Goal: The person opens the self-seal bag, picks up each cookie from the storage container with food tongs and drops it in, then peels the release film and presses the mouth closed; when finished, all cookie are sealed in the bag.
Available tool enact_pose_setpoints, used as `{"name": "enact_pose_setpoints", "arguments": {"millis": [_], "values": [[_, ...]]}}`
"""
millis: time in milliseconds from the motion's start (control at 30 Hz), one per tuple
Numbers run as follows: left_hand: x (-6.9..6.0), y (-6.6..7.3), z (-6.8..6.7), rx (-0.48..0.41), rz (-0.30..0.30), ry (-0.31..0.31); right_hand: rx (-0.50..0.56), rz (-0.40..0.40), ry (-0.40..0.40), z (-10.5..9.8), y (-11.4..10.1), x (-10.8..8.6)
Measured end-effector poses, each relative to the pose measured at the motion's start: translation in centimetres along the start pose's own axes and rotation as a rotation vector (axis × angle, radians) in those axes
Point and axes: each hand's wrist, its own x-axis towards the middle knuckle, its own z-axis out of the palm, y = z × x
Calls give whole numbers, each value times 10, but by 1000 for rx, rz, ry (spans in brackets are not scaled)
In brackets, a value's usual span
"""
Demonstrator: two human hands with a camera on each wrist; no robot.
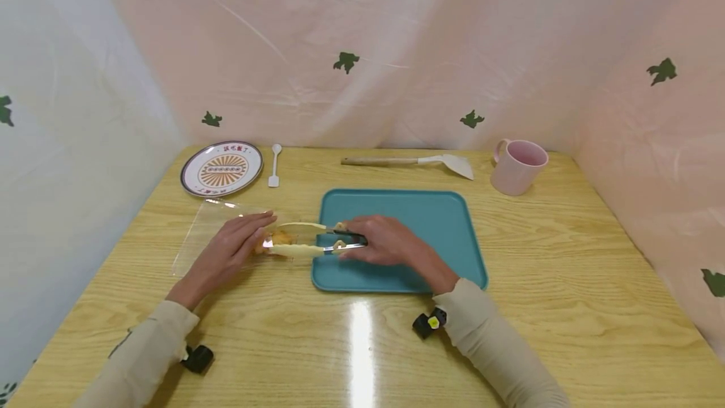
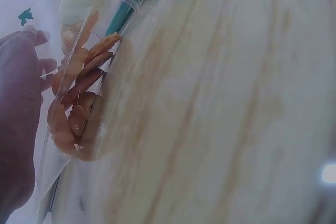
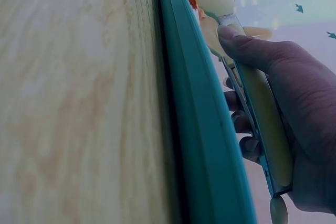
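A clear plastic package (image 1: 195,239) lies left of the teal tray (image 1: 396,206), with orange-brown food pieces (image 2: 79,103) at its right end. My left hand (image 1: 229,247) rests over the package with its fingers fairly straight, beside the pieces. My right hand (image 1: 385,241) grips a pair of tongs (image 3: 262,114) above the tray's left part, thumb on one arm and fingers round the other. The tongs' cream tips (image 1: 294,250) point left and reach the food at the package's right end. Whether they pinch a piece is hard to tell.
Behind the package are a patterned plate (image 1: 222,169) and a small white spoon (image 1: 274,165). A spatula with a wooden handle (image 1: 379,160) lies behind the tray, and a pink mug (image 1: 517,169) stands at the back right. Cloth walls border the wooden table (image 1: 566,282).
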Motion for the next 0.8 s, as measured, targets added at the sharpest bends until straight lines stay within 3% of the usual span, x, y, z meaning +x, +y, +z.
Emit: {"name": "enact_pose_setpoints", "arguments": {"millis": [800], "values": [[0, 3, -1, -3, -3, -5, 101, 33, -1, 5, -3, 8]]}}
